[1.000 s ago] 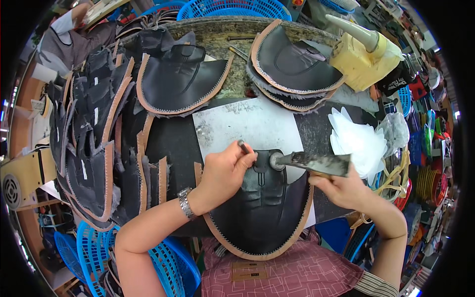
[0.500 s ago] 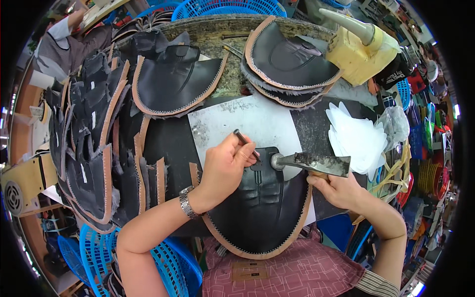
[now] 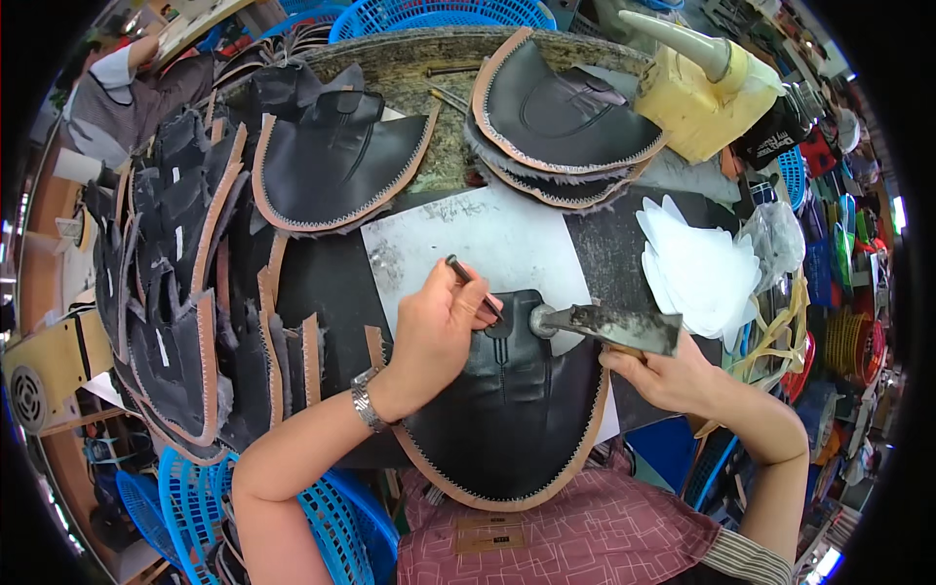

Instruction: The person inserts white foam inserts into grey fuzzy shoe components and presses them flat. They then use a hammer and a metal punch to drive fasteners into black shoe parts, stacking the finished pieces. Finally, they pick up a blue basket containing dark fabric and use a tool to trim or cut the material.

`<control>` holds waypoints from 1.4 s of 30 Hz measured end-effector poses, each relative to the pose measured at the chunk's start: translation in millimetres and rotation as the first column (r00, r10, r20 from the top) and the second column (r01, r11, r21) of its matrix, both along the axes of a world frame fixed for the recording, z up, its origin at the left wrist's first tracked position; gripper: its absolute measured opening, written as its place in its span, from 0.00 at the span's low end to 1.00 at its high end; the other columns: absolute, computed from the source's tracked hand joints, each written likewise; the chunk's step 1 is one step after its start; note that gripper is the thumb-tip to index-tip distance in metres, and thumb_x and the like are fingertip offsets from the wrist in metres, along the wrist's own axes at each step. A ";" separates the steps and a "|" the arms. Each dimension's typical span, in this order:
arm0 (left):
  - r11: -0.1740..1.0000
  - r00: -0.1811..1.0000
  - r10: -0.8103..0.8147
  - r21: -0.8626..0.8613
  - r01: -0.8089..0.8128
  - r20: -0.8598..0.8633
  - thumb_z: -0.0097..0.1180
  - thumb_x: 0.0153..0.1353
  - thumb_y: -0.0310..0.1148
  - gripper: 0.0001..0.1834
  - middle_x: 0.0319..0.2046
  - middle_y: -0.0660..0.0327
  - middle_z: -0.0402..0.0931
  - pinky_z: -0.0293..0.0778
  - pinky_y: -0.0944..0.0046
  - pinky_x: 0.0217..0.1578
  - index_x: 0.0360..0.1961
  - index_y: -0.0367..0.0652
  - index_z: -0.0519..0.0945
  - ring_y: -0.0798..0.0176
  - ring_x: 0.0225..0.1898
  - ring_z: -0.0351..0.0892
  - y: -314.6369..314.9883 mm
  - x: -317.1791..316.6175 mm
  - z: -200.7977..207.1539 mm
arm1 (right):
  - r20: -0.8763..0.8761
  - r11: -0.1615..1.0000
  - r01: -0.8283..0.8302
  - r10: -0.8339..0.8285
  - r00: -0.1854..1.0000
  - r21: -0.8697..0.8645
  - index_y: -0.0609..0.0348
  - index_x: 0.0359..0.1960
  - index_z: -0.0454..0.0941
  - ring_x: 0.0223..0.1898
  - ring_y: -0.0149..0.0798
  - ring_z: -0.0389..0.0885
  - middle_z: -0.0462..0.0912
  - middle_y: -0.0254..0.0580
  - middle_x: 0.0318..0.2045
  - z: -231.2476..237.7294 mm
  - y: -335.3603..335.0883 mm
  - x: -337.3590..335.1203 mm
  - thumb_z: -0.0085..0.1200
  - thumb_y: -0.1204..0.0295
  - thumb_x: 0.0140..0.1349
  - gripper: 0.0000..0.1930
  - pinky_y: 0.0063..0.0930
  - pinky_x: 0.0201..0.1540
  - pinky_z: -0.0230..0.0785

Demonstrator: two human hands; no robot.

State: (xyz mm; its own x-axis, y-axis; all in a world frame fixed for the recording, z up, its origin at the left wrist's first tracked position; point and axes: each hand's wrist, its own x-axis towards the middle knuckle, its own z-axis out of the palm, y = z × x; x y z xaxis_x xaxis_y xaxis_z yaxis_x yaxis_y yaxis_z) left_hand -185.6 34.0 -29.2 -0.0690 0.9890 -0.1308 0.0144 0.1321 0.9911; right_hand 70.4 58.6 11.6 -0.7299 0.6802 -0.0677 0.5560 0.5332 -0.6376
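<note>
My left hand (image 3: 436,327) is closed around a dark metal punch (image 3: 474,289), its lower end at the tab of a black leather shoe upper (image 3: 492,429). The upper has a tan, zigzag-stitched edge, and its curved end lies toward me. In my right hand (image 3: 663,375) is a hammer (image 3: 614,329), gripped by a handle mostly hidden behind the head. Its round face hangs beside the tab, to the right of the punch; I cannot tell whether it touches the leather. Under the upper's far end lies a whitish board (image 3: 468,229).
Stacked uppers (image 3: 185,253) fill the left side; more lie at the far left (image 3: 341,166) and far right (image 3: 565,107). A yellow block with a horn-shaped piece (image 3: 702,102) stands far right, near white cut sheets (image 3: 697,268). Blue baskets (image 3: 331,517) sit below the table; another person (image 3: 122,93) is at far left.
The whole view has shifted slightly. The hammer head has turned a little, showing more of its broad side. Both hands keep their grips, and the punch remains at the tab.
</note>
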 end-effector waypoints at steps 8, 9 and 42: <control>0.919 0.875 -0.022 0.335 0.208 -0.483 0.53 0.59 0.30 0.06 0.20 0.57 0.76 0.72 0.66 0.22 0.31 0.39 0.73 0.60 0.22 0.79 -6.9 -8.0 -10.5 | 0.092 0.999 0.021 -0.019 0.996 -0.024 0.60 0.34 0.78 0.24 0.45 0.74 0.76 0.42 0.22 50.0 4.5 -6.9 0.53 0.68 0.55 0.10 0.35 0.30 0.67; 0.886 0.828 0.044 0.405 0.226 -0.559 0.54 0.58 0.31 0.06 0.19 0.57 0.74 0.71 0.64 0.20 0.31 0.40 0.73 0.59 0.21 0.78 -10.1 -11.3 -11.4 | 0.243 0.997 0.022 -0.004 0.970 -0.072 0.60 0.33 0.77 0.24 0.44 0.73 0.75 0.41 0.21 60.6 7.4 -17.2 0.52 0.70 0.53 0.09 0.34 0.30 0.66; 0.830 0.722 -0.523 -0.079 0.552 -0.454 0.52 0.58 0.29 0.07 0.32 0.57 0.76 0.74 0.69 0.24 0.25 0.39 0.73 0.66 0.26 0.78 -85.4 -21.1 95.4 | -0.217 0.679 0.445 -0.399 0.891 0.584 0.64 0.35 0.74 0.34 0.49 0.76 0.75 0.44 0.35 11.6 144.1 -15.1 0.61 0.67 0.50 0.15 0.33 0.37 0.67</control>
State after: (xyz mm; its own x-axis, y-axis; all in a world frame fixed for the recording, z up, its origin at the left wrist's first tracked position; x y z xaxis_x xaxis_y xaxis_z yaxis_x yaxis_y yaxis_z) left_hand -206.7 -51.3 66.2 0.4412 0.8825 -0.1631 0.4977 -0.0894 0.8627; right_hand 55.3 202.7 23.2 -0.3417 0.7943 0.5024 0.7878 0.5336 -0.3078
